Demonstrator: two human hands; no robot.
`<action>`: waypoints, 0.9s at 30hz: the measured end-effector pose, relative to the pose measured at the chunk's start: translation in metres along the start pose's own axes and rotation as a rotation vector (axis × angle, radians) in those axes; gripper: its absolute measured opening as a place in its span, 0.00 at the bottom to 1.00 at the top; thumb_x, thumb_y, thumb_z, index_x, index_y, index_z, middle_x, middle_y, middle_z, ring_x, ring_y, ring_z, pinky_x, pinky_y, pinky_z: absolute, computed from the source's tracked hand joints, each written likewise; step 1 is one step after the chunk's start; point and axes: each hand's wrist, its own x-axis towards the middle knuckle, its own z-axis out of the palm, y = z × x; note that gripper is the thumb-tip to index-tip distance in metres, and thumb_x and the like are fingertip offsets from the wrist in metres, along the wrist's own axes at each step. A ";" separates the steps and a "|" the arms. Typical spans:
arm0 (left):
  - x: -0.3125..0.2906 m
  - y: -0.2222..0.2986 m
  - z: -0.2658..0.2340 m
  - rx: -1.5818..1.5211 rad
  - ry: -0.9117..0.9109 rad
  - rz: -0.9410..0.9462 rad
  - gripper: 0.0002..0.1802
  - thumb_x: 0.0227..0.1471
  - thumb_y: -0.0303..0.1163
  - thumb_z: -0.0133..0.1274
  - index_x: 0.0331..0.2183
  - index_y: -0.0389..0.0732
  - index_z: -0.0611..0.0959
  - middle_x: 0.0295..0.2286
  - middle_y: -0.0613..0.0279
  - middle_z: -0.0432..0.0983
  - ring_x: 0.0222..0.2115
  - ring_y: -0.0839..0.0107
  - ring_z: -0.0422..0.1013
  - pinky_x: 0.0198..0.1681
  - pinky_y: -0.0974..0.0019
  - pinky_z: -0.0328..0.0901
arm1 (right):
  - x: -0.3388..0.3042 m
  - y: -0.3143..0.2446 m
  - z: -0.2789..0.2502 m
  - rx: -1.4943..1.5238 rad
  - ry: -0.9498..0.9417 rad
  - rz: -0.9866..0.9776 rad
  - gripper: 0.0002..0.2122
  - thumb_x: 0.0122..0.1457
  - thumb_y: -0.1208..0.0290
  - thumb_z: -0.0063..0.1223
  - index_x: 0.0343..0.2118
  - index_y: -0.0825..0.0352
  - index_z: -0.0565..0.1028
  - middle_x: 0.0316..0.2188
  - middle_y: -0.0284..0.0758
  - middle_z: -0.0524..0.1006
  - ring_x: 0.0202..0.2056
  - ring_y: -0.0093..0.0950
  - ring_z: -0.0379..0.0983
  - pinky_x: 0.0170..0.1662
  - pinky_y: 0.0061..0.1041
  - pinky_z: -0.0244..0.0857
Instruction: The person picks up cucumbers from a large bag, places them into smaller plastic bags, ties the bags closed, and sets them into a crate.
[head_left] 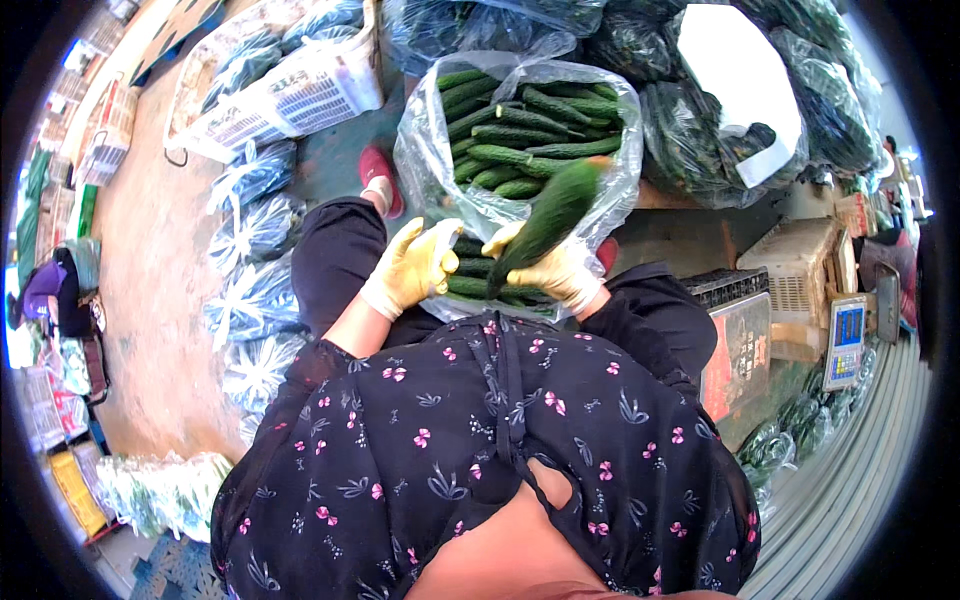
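Observation:
My right hand (553, 272), in a yellow glove, is closed around the lower end of a large cucumber (560, 208). That cucumber slants up over a clear plastic bag (415, 165), its tip toward the far right. Many green cucumbers (530, 135) lie packed in the open bag between my knees, and more show at its near end by my hands. At the bag's near left edge is my left hand (408, 268), also gloved in yellow. Its thumb stands apart and its fingers are loosely bent, with nothing visible in them.
Tied bags of produce (262, 310) line the floor to my left. Beyond them stands a white crate (290, 105) with bagged goods. Full cucumber bags (670, 140) and a white board (745, 80) are at the far right. A platform scale (737, 345) with a display (847, 335) stands near my right knee.

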 end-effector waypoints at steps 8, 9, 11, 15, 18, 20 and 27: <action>-0.016 0.007 -0.001 0.140 0.176 0.040 0.35 0.57 0.61 0.45 0.54 0.44 0.71 0.20 0.64 0.74 0.12 0.73 0.63 0.18 0.70 0.59 | -0.063 0.126 -0.077 -1.292 0.017 0.879 0.28 0.47 0.62 0.58 0.55 0.52 0.72 0.49 0.41 0.76 0.52 0.42 0.72 0.54 0.38 0.65; -0.021 0.005 0.000 0.176 0.189 0.072 0.34 0.58 0.60 0.44 0.53 0.43 0.72 0.16 0.64 0.71 0.12 0.72 0.63 0.17 0.70 0.59 | -0.072 0.108 -0.087 -1.428 -0.003 0.817 0.28 0.48 0.54 0.57 0.54 0.52 0.73 0.48 0.42 0.77 0.50 0.43 0.73 0.53 0.38 0.66; -0.027 0.010 0.004 0.183 0.203 0.077 0.33 0.59 0.59 0.44 0.53 0.42 0.72 0.16 0.64 0.71 0.12 0.72 0.63 0.16 0.70 0.59 | -0.070 0.093 -0.108 -1.435 -0.115 0.916 0.25 0.46 0.54 0.57 0.49 0.54 0.77 0.43 0.41 0.80 0.46 0.40 0.76 0.49 0.37 0.69; -0.047 0.004 0.049 0.325 0.224 0.063 0.35 0.58 0.58 0.44 0.54 0.38 0.70 0.14 0.67 0.66 0.10 0.76 0.58 0.15 0.72 0.57 | -0.063 0.027 -0.084 -1.391 -0.096 0.913 0.19 0.45 0.63 0.59 0.42 0.62 0.79 0.39 0.43 0.80 0.43 0.39 0.77 0.46 0.35 0.70; -0.056 0.019 0.110 0.377 0.146 0.142 0.42 0.55 0.61 0.46 0.56 0.33 0.66 0.12 0.70 0.61 0.08 0.80 0.54 0.12 0.75 0.52 | -0.083 -0.041 -0.049 -1.367 0.070 0.750 0.21 0.45 0.65 0.61 0.45 0.63 0.78 0.38 0.43 0.80 0.42 0.40 0.77 0.47 0.34 0.69; -0.057 0.032 0.153 0.450 0.081 0.200 0.49 0.51 0.65 0.47 0.56 0.29 0.64 0.12 0.71 0.61 0.08 0.82 0.53 0.11 0.77 0.50 | -0.097 -0.085 -0.038 -1.280 0.238 0.677 0.21 0.47 0.64 0.61 0.45 0.65 0.78 0.38 0.44 0.80 0.42 0.40 0.77 0.48 0.33 0.69; -0.015 0.037 0.296 0.636 -0.376 0.289 0.60 0.45 0.67 0.55 0.58 0.23 0.56 0.15 0.68 0.64 0.09 0.81 0.57 0.13 0.77 0.54 | -0.170 -0.209 -0.029 -1.538 0.864 0.076 0.10 0.54 0.66 0.58 0.35 0.65 0.81 0.33 0.41 0.80 0.38 0.40 0.77 0.44 0.35 0.69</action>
